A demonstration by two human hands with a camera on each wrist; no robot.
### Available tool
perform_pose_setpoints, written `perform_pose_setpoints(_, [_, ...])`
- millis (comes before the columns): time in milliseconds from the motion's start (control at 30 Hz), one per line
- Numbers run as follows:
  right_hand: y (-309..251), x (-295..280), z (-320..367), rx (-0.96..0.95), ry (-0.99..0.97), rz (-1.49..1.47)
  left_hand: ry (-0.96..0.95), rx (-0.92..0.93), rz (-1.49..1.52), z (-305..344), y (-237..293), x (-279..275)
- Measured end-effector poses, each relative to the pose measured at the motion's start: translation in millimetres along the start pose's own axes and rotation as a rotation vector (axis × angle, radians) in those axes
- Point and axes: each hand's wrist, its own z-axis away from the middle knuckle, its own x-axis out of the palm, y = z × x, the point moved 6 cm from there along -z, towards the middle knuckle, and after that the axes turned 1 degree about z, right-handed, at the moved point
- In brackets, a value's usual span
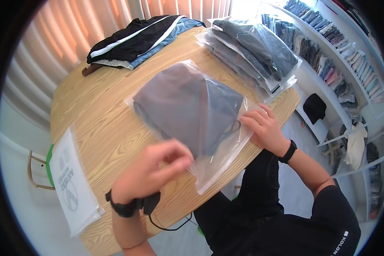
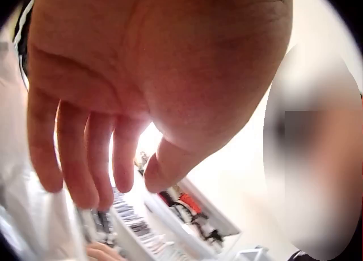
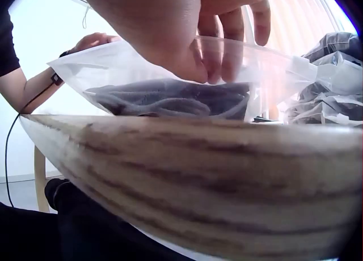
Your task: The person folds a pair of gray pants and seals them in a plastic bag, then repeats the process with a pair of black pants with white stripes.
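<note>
Clear zip-type plastic bag [image 1: 192, 115] lies flat mid-table with one folded dark grey garment [image 1: 179, 106] inside. The garment fills most of the bag, and the end nearest us is slack, empty film.

Right hand [image 1: 264, 128]: we see the thumb and fingertips closed on the bag's edge where it reaches the table rim (the right wrist view shows film caught between thumb and fingers). A black band sits on that wrist.

Left hand [image 1: 147, 173]: it hovers over the bag's near corner and is blurred in the head view. The left wrist view shows the fingers loosely bent and the thumb apart from them, with nothing gripped. We can't tell if the fingertips touch the film. This wrist wears a black strap with a cable hanging off it.

Other containers:
- A stack of bagged clothes [image 1: 251, 47] sits at the far right of the table, several clear bags overlapping, each holding dark folded fabric.
- A white printed pouch [image 1: 70, 183] lies flat at the left rim, partly overhanging it.

Unbagged items: a loose pile [image 1: 136, 38] of black, white-striped and denim-blue pieces at the far edge.

Surface: a round light-wood table [image 1: 102, 128] with strong grain.

Room:
- Vertical blinds [image 1: 72, 30] behind the table, lit orange.
- White shelves [image 1: 328, 55] on the right, packed with folded clothes.
- A wooden chair [image 1: 32, 170] shows past the left rim.
</note>
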Motion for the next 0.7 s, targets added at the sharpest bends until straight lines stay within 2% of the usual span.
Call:
perform_pose_setpoints(33, [1.2,1.8,3.9,-0.002,0.003,-0.004,0.003,-0.003,-0.003,-7.0,-7.8,5.7])
perform_pose_setpoints(100, [-0.1,-0.5,8.2,-0.018,0.071,-0.118,0.291,0.190,-0.250,-18.5,-8.0,3.4])
perform_pose_setpoints(167, [-11.1,-15.2,12.7,-0.002,0.130,-0.124,0.295,0.137,-0.300,-21.9,-2.9,29.6])
perform_pose_setpoints(233, [-22.6,-27.9,19.6,0.033,0.172,-0.130,0.329,0.374,-0.558,-19.0,15.3,61.3])
perform_pose_setpoints(267, [-29.2,-30.6,22.4,0.058,0.175,-0.167,0.312,0.371,-0.549,-18.7,13.7,70.9])
perform_pose_setpoints(333, [-33.8,-31.4,32.5,0.074,0.143,-0.240,0.217,0.324,-0.834,-19.0,8.3,90.8])
perform_pose_setpoints(367, [-35.9,-37.0,32.7,0.081,0.142,-0.240,0.209,0.325,-0.832,-18.5,3.4,93.7])
perform_pose_setpoints(433, [-40.9,-37.3,22.0,0.157,-0.182,-0.545,0.002,0.134,-0.914,-23.6,-26.6,103.0])
perform_pose_setpoints(467, [-42.2,-41.1,16.1,0.142,-0.228,-0.605,0.002,0.130,-0.917,-23.8,-30.9,105.0])
perform_pose_setpoints(500, [-42.5,-41.3,8.0,0.143,-0.224,-0.607,0.004,0.171,-0.904,-23.9,-31.7,107.8])
perform_pose_setpoints(567, [-46.7,-47.9,-16.6,0.061,-0.053,-0.701,0.001,0.213,-0.892,-22.8,-28.9,108.9])
perform_pose_setpoints(633, [-49.1,-40.1,-46.1,-0.043,-0.140,-0.685,-0.157,0.241,-0.641,-19.1,-27.2,108.8])
perform_pose_setpoints(667, [-46.1,-33.1,-62.3,-0.044,-0.139,-0.687,-0.157,0.239,-0.642,-20.4,-27.1,103.7])
perform_pose_setpoints(700, [-48.4,-24.3,-76.5,-0.130,-0.148,-0.597,-0.023,0.316,-0.638,-22.6,-19.9,91.1])
